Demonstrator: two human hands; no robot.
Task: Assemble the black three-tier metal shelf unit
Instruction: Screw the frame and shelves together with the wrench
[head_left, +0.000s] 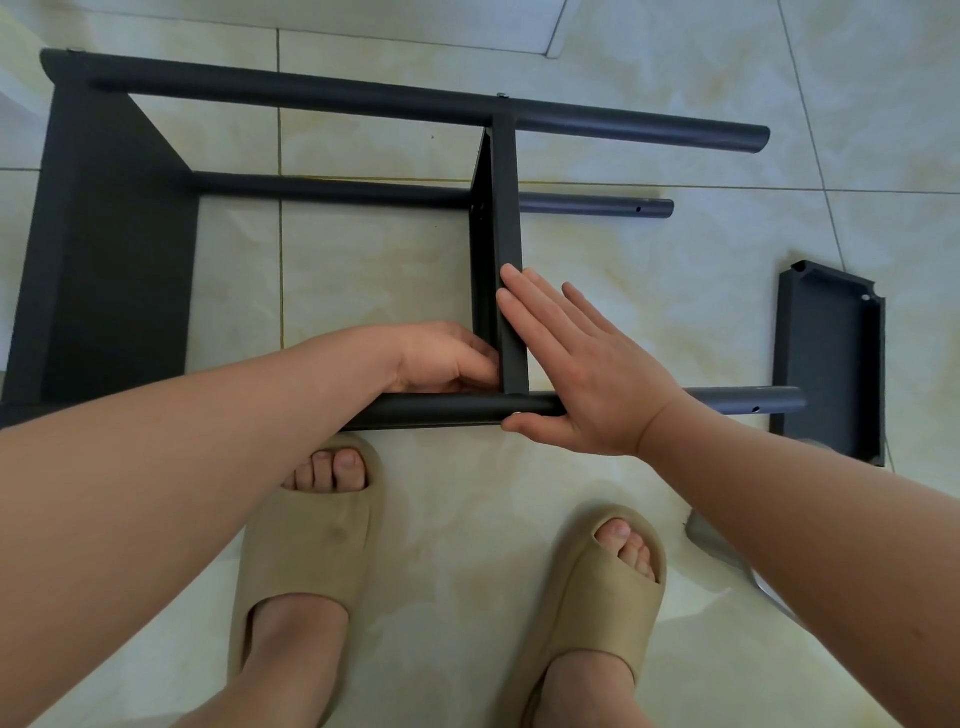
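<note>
The black shelf unit (291, 98) lay on its side on the tiled floor (363, 270). An end shelf (104, 249) closed its left end, and a middle shelf (506, 208) stood on edge about halfway along the round poles (623, 124). The pole ends jutted free to the right, two showing small holes. A third shelf (826, 364) lay loose, hollow side up, beside the nearest pole's tip.

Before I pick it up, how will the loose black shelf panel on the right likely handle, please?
The loose shelf panel looks like folded sheet metal with raised rims, so probably stiff and fairly light. Lying on the tile floor, it should slide, not roll. Its notched corners may be sharp.
</note>
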